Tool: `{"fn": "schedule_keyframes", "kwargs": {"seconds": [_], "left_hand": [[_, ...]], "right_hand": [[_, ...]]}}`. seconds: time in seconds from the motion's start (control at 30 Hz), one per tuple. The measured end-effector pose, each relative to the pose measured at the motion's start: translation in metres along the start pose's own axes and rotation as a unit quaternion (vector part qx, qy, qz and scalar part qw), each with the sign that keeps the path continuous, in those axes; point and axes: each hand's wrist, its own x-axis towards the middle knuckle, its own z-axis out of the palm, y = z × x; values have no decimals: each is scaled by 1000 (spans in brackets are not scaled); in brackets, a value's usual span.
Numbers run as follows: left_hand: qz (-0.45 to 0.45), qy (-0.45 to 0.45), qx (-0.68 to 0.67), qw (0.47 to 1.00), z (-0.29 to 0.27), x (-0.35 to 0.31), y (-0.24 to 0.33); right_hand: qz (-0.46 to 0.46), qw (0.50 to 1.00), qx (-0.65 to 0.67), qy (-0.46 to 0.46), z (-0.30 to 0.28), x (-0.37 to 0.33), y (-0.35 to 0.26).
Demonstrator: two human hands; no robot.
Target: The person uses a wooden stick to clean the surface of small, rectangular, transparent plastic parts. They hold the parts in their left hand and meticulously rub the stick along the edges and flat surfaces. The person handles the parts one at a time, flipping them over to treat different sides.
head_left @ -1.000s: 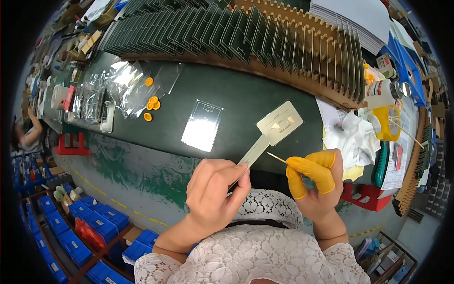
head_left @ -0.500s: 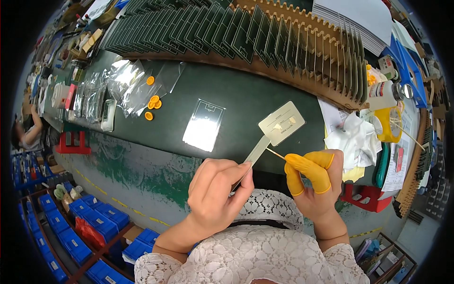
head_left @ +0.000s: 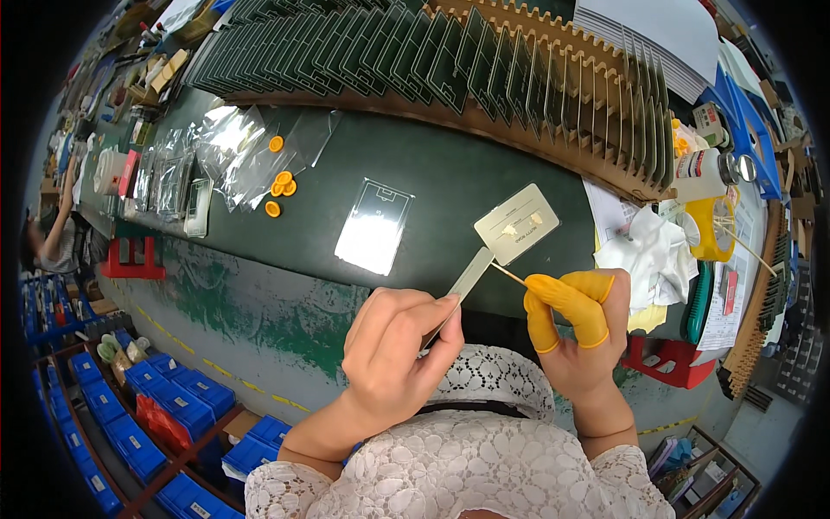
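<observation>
My left hand point(head_left: 396, 346) pinches a pale flat strip point(head_left: 469, 277) between thumb and fingers. The strip's far end meets a cream rectangular card point(head_left: 512, 223) with print and two lighter patches; I cannot tell whether the two are joined. Yellow finger cots cover fingers of my right hand point(head_left: 577, 333), which is closed on a thin wooden stick point(head_left: 508, 273). The stick's tip is at the strip's far end, by the card's near corner. On the dark green table point(head_left: 298, 233), left of the card, lies a glossy rectangular panel point(head_left: 374, 229) with white outlines.
A slotted cardboard rack point(head_left: 536, 147) of upright dark panels spans the back. Orange caps point(head_left: 282, 185) and clear plastic bags point(head_left: 232, 156) lie left. At right are crumpled white cloth point(head_left: 644, 259), a yellow tape roll point(head_left: 711, 229) and a bottle point(head_left: 700, 173). A person point(head_left: 56, 238) is far left.
My right hand and the stick have shifted slightly right. My left hand stays nearly still with the strip. At far left, the other person's arm has moved up.
</observation>
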Motion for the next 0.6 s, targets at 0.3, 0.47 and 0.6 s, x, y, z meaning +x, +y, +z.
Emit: {"fn": "schedule_keyframes", "kwargs": {"seconds": [0.3,0.47,0.6], "left_hand": [[-6,-1,-6,1000,0,0,0],[-5,1,-9,1000,0,0,0],[-6,1,-10,1000,1,-1,0]], "right_hand": [[2,1000,13,-8,1,0,-1],[10,1000,11,6,1,1,2],[8,1000,12,-3,1,0,-1]]}}
